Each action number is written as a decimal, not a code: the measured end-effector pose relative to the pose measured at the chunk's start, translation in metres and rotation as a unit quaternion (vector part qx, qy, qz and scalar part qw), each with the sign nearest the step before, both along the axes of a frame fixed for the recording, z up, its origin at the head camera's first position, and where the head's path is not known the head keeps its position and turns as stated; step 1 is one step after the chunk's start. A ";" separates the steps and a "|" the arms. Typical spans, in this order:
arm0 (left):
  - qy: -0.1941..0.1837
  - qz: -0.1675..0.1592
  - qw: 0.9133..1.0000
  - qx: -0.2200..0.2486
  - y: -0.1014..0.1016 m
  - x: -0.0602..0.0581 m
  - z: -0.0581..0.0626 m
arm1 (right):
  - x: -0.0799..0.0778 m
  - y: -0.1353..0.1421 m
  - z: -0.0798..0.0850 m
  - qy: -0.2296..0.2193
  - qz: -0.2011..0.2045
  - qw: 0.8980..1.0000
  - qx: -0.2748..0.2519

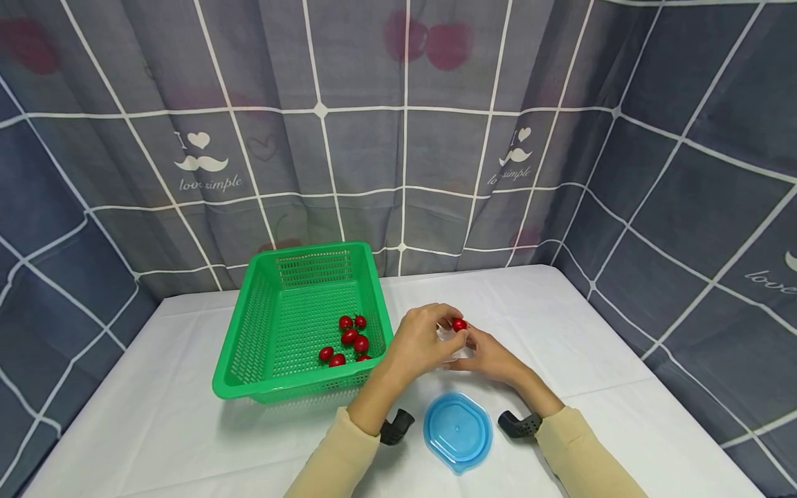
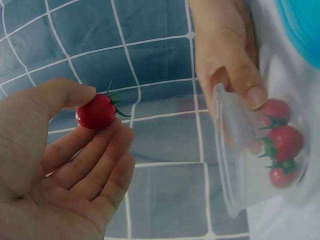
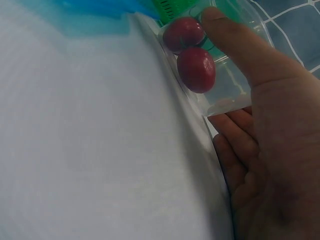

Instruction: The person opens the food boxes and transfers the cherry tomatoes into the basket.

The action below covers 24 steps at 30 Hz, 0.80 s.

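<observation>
My left hand (image 1: 418, 342) pinches a red cherry tomato (image 2: 96, 111) with a green stem between thumb and fingers. In the head view this tomato shows above the opening of a clear plastic container (image 2: 232, 165). Holding that container by its side is my right hand (image 1: 495, 361), thumb on the near wall and fingers around the other side. Three cherry tomatoes (image 2: 284, 142) lie inside, as the left wrist view shows. From the right wrist, two red tomatoes (image 3: 196, 70) appear through the clear wall. The hands hide most of the container in the head view.
A green plastic basket (image 1: 249, 332) stands on the left, with several cherry tomatoes (image 1: 361, 344) in its right front part. Between my forearms a blue lid (image 1: 457, 430) lies on the white tablecloth (image 1: 168, 429). Grey checked curtains (image 1: 361, 152) enclose the table's back and sides.
</observation>
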<state>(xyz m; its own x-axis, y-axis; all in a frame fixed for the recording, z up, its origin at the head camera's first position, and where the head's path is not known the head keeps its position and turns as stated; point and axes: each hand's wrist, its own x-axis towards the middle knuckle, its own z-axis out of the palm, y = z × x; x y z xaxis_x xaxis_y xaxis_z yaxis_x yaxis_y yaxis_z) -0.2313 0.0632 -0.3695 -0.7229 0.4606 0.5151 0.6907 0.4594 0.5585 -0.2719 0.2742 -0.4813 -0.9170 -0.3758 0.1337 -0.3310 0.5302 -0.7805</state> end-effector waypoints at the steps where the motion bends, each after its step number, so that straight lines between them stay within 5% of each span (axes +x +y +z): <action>1: 0.001 0.000 1.000 0.000 -0.001 0.001 0.002 | 0.000 0.000 0.000 0.001 -0.001 1.000 0.000; 24: 0.020 0.032 0.998 0.047 -0.041 0.003 0.035 | -0.002 -0.001 -0.002 0.004 -0.016 1.000 0.002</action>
<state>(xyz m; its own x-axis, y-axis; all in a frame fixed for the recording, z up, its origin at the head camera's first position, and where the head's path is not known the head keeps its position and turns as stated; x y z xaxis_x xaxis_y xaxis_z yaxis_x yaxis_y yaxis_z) -0.2288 0.0220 -0.3343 -0.7269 0.3625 0.5833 0.6846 0.4495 0.5738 -0.2739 0.2734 -0.4832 -0.9278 -0.3461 0.1394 -0.3194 0.5435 -0.7763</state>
